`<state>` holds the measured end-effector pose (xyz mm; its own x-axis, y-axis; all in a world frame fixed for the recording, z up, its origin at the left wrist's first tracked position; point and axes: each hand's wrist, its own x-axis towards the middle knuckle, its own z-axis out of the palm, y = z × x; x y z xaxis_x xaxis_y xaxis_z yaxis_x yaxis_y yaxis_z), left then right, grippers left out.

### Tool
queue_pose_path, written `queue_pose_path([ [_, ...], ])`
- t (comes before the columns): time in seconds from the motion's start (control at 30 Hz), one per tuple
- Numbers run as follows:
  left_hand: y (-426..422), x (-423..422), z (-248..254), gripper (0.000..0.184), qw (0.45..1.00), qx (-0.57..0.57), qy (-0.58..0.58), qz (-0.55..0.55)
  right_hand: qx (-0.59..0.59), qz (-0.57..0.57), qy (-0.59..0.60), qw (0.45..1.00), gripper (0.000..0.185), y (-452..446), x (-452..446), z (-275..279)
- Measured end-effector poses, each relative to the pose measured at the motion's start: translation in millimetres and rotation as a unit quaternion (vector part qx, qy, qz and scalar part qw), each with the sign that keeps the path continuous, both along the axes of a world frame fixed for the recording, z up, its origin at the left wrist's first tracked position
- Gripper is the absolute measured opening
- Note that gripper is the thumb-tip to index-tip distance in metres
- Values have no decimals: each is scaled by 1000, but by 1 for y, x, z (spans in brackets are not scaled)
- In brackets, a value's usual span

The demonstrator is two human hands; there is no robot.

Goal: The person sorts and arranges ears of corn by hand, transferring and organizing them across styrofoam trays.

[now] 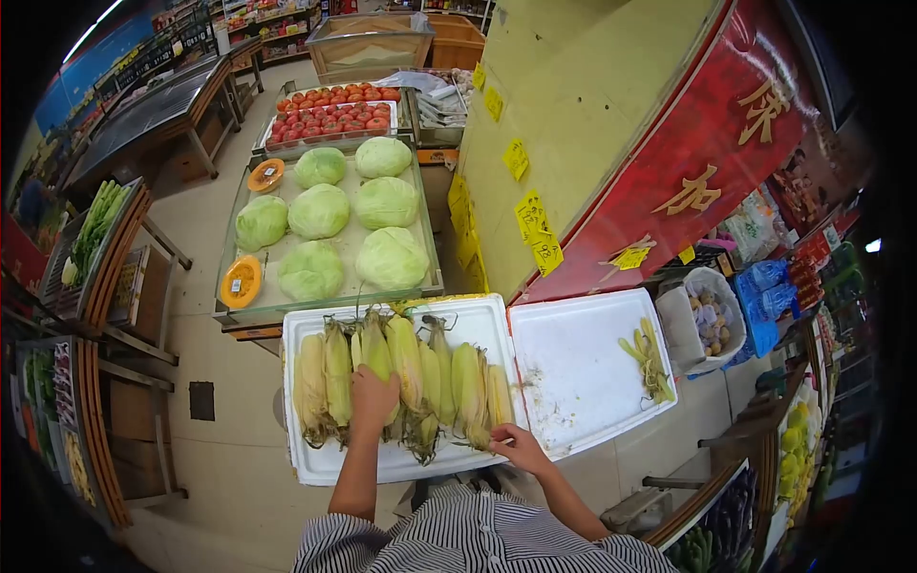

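Several ears of corn (405,360) in pale green husks lie side by side in a white foam tray (302,468), their brown silk mostly toward me. My left hand (373,397) is closed around the lower part of one husked ear left of the row's middle. Its fingertips are partly hidden. At the right end of the row, my right hand (517,447) has its thumb and fingers curled together beside the silk end of the last ears. What it pinches, if anything, is too small to see.
A second white foam tray (583,382) adjoins on the right, with stripped husk leaves (650,361) and scraps. Ahead, a stand holds cabbages (319,211) and cut pumpkin (241,281), with tomatoes (330,122) behind. A pillar (573,124) rises at right, near a white basket (702,325).
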<state>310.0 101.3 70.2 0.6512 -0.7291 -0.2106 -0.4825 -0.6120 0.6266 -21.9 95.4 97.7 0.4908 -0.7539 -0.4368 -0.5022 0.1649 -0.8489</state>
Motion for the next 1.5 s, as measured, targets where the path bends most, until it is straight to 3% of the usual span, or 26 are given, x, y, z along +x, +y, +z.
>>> queue_pose_path([
  [0.13,4,-1,4,72,997,28,-65,0,-5,12,13,1000,42,1,16,14],
  [0.43,7,-3,6,72,1000,3,-20,20,-61,-8,24,998,38,2,-14,-3],
  [0.6,18,2,-2,84,1000,-6,5,-12,-155,-133,132,970,41,-31,-103,-23],
  [0.67,17,-1,-5,88,1000,-9,3,-27,-288,-232,201,907,40,-56,-169,-45],
  [0.77,26,-24,29,89,999,8,6,-37,-314,-312,295,847,46,-88,-254,-32],
  [0.87,34,-47,27,87,993,29,-108,-42,-316,-330,299,837,54,-117,-316,-31],
  [0.9,36,-56,25,83,985,40,-163,-38,-317,-334,294,837,54,-128,-329,-28],
  [1.03,27,-117,53,76,977,44,-208,-16,-365,-296,305,829,49,-170,-374,-53],
  [1.13,15,-164,60,71,965,4,-245,-96,-343,-283,353,823,53,-197,-388,-72],
  [1.17,10,-185,61,68,966,-53,-224,-119,-323,-286,358,828,55,-208,-390,-74],
  [1.27,8,-228,44,67,949,6,-228,-217,-356,-258,373,817,63,-237,-398,-94],
  [1.4,11,-276,22,65,951,72,-127,-272,-296,-233,407,832,69,-258,-374,-80],
  [1.5,14,-301,12,59,946,87,-107,-293,-299,-236,448,809,66,-274,-375,-93],
])
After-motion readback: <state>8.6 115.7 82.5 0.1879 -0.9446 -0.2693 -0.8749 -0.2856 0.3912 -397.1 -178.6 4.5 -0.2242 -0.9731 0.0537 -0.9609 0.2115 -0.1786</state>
